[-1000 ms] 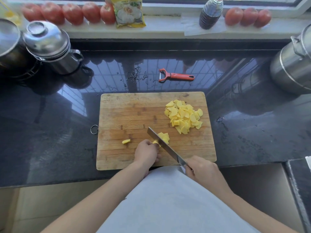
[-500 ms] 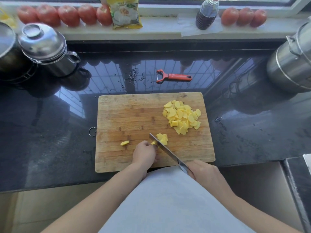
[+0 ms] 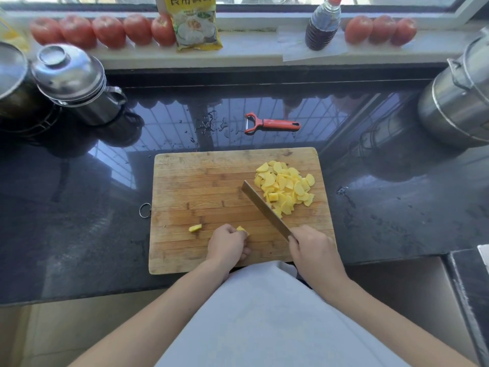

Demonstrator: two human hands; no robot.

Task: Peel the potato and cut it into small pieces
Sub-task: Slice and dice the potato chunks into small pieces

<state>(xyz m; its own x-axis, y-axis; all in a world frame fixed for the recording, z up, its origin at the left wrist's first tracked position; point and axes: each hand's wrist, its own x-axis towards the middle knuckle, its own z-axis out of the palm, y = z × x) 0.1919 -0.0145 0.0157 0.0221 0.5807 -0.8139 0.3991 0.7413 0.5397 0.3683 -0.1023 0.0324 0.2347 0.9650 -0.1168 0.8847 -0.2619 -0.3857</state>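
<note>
A wooden cutting board (image 3: 201, 186) lies on the dark counter. A heap of yellow potato slices (image 3: 287, 186) sits on its right half. My right hand (image 3: 313, 247) grips the handle of a knife (image 3: 266, 210), whose blade lies against the left side of the heap. My left hand (image 3: 227, 246) rests near the board's front edge, fingers curled round a small potato end piece (image 3: 242, 230). One loose potato bit (image 3: 195, 228) lies to the left of that hand.
A red peeler (image 3: 272, 125) lies behind the board among scraps of peel. Steel pots stand at the left (image 3: 76, 86) and right (image 3: 460, 102). Tomatoes (image 3: 105, 30), a yellow packet (image 3: 195, 25) and a dark bottle (image 3: 321, 25) line the windowsill.
The knife has swept up and right, pushing the freshly cut slices into the heap. My right hand moved forward onto the board. My left hand stays, still holding the end piece.
</note>
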